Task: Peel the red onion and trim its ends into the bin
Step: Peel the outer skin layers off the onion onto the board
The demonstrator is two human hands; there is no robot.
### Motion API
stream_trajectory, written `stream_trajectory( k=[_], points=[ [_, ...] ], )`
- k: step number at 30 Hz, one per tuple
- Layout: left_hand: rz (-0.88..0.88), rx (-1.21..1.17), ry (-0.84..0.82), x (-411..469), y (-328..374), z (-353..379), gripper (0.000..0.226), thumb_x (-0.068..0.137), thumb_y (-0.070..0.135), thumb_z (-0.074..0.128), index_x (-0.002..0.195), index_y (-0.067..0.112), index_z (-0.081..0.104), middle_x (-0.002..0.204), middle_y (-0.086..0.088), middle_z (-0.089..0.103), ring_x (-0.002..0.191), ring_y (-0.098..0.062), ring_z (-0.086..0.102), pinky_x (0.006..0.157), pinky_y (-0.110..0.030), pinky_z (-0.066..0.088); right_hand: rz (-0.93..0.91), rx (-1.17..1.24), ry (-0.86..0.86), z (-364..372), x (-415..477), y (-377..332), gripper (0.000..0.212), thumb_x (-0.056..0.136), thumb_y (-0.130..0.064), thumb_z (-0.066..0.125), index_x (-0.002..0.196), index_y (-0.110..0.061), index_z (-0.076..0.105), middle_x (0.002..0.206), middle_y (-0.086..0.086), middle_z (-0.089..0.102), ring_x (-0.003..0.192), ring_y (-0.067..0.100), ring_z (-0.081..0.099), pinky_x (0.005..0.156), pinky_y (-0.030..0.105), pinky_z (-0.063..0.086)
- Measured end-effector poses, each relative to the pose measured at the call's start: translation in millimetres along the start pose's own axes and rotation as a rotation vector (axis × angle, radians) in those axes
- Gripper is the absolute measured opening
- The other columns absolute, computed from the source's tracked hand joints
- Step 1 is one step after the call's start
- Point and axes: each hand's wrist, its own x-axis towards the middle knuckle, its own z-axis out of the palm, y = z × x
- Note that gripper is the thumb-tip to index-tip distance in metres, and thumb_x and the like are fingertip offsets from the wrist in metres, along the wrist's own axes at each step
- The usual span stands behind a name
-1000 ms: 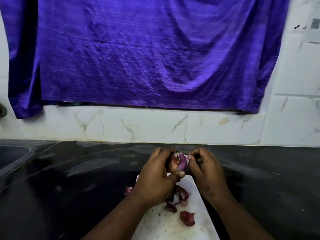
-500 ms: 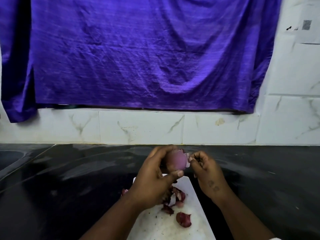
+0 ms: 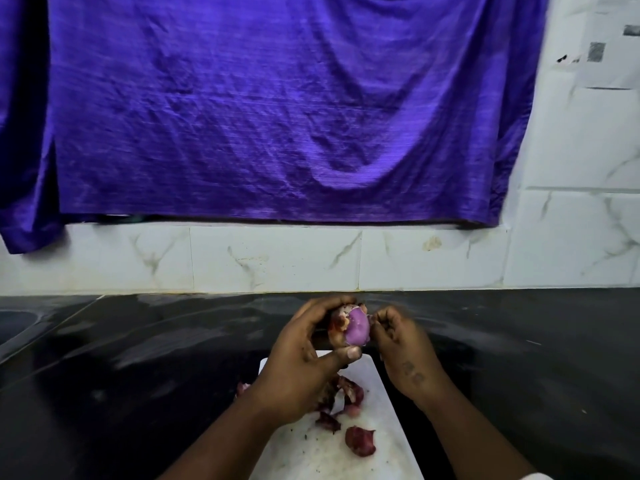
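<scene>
My left hand grips a small red onion above the far end of a white cutting board. Its pale purple flesh is bare on the side facing me, while dry reddish skin clings to its left side. My right hand sits just right of the onion, fingertips pinched together at the edge of the skin near its top. What they pinch is blurred. Several torn red skin pieces lie on the board below my hands. No bin is in view.
The board rests on a glossy black counter. A sink edge shows at the far left. A white marble-tiled wall runs behind, with a purple cloth hanging over it.
The onion has turned in my left hand, showing more bare purple flesh. My right hand's fingertips stay pinched at the skin edge. The view has shifted slightly left and down.
</scene>
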Motion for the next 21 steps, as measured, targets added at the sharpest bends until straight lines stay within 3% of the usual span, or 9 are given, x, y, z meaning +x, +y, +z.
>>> stream_trajectory(
  k=[3,6,9,12,15,17,19,21],
  points=[
    [-0.016,-0.158,0.026,0.4,9.4,-2.2,0.059,0.081,0.007,0.08,0.134,0.026,0.063,0.127,0.005,0.072,0.116,-0.018,0.071,0.086,-0.034,0.064,0.027,-0.203,-0.028,-6.4,3.8,5.8,0.022,0.099,-0.03,0.061,0.082,-0.017,0.063,0.074,-0.002,0.068,0.068,0.012,0.063,0.064,0.035,0.049],
    [0.001,-0.252,0.08,4.2,11.8,-11.2,0.06,0.077,0.013,0.079,0.134,0.023,0.064,0.128,0.003,0.073,0.117,-0.016,0.071,0.083,-0.023,0.059,0.081,-0.098,-0.101,-7.5,3.5,6.7,0.012,0.095,-0.022,0.066,0.088,-0.013,0.068,0.075,-0.003,0.069,0.065,0.011,0.061,0.062,0.032,0.047],
    [-0.039,-0.296,0.11,5.9,7.9,-14.7,0.056,0.081,0.013,0.076,0.134,0.026,0.064,0.13,0.005,0.072,0.121,-0.015,0.069,0.088,-0.022,0.058,0.081,0.076,-0.353,-3.6,-6.9,-3.9,0.007,0.09,-0.008,0.068,0.085,-0.011,0.072,0.073,-0.006,0.07,0.064,0.004,0.059,0.062,0.024,0.047],
    [-0.066,-0.34,0.135,6.9,6.6,-14.5,0.055,0.082,0.013,0.075,0.134,0.027,0.062,0.132,0.003,0.071,0.124,-0.018,0.067,0.096,-0.03,0.056,0.091,0.091,-0.514,-4.9,-13.2,-6.7,0.017,0.085,0.001,0.071,0.092,-0.012,0.079,0.079,0.002,0.076,0.068,0.01,0.065,0.065,0.023,0.051],
    [-0.09,-0.354,0.143,7.7,6.9,-14.1,0.055,0.083,0.013,0.075,0.135,0.028,0.062,0.132,0.004,0.071,0.123,-0.019,0.068,0.101,-0.033,0.052,0.099,0.132,-0.406,-6.9,-10.0,-8.0,0.026,0.09,0.003,0.068,0.099,-0.018,0.08,0.075,-0.001,0.075,0.063,0.01,0.061,0.059,0.023,0.051],
    [-0.119,-0.331,0.136,7.6,5.2,-15.5,0.052,0.089,0.009,0.073,0.135,0.03,0.061,0.132,0.005,0.071,0.123,-0.016,0.067,0.099,-0.03,0.053,0.124,0.302,-0.253,-5.4,-7.4,-13.4,0.026,0.098,-0.001,0.058,0.097,-0.016,0.078,0.071,0.003,0.073,0.06,0.015,0.061,0.056,0.027,0.052],
    [-0.148,-0.292,0.111,6.9,4.3,-15.6,0.05,0.094,0.006,0.07,0.135,0.032,0.061,0.132,0.008,0.071,0.123,-0.012,0.067,0.093,-0.024,0.056,0.189,0.58,-0.16,-5.5,-6.6,-20.7,0.027,0.105,-0.021,0.05,0.101,-0.01,0.074,0.07,0.01,0.069,0.058,0.021,0.061,0.054,0.031,0.051],
    [-0.17,-0.249,0.073,5.4,3.4,-14.1,0.05,0.094,0.006,0.07,0.136,0.031,0.06,0.131,0.008,0.071,0.12,-0.011,0.068,0.09,-0.02,0.057,0.204,0.756,-0.163,-7.2,-7.1,-23.3,0.043,0.099,-0.046,0.052,0.101,-0.008,0.072,0.075,0.013,0.068,0.061,0.023,0.062,0.055,0.035,0.05]
  ],
)
